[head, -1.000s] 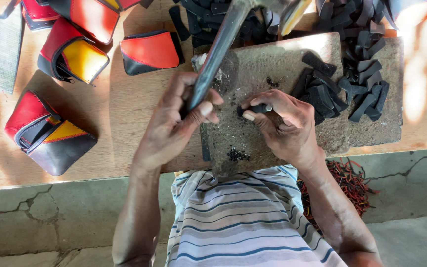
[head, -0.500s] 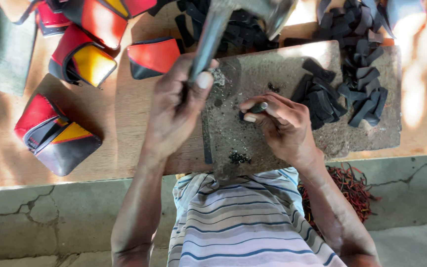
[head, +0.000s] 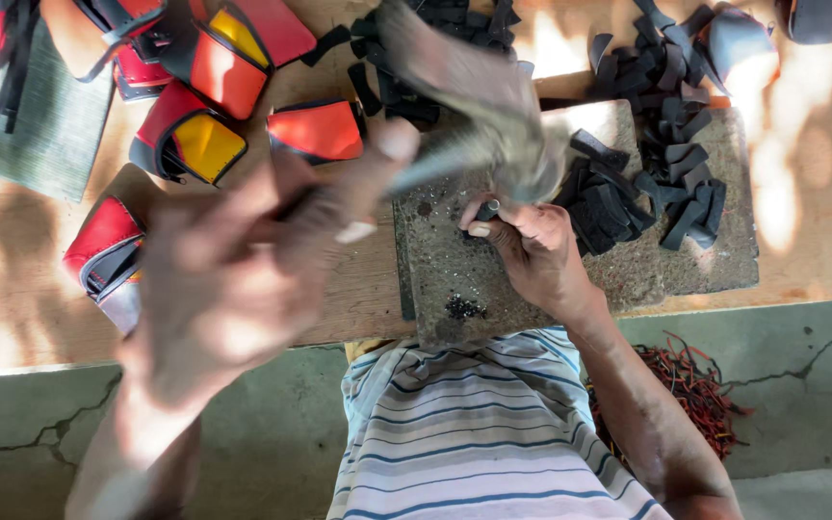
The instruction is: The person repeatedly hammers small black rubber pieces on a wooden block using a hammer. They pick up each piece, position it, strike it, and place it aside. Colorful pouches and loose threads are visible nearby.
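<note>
Over the stone slab [head: 532,279], left hand [head: 243,279] has raised the hammer [head: 474,106].

Striped shirt [head: 479,433], bare forearms

A hammer [head: 474,106], blurred, with grey metal head and long handle, is held raised above the stone slab [head: 686,260]. A small metal punch [head: 486,207] is held upright on the slab's left half, tip down.
</note>
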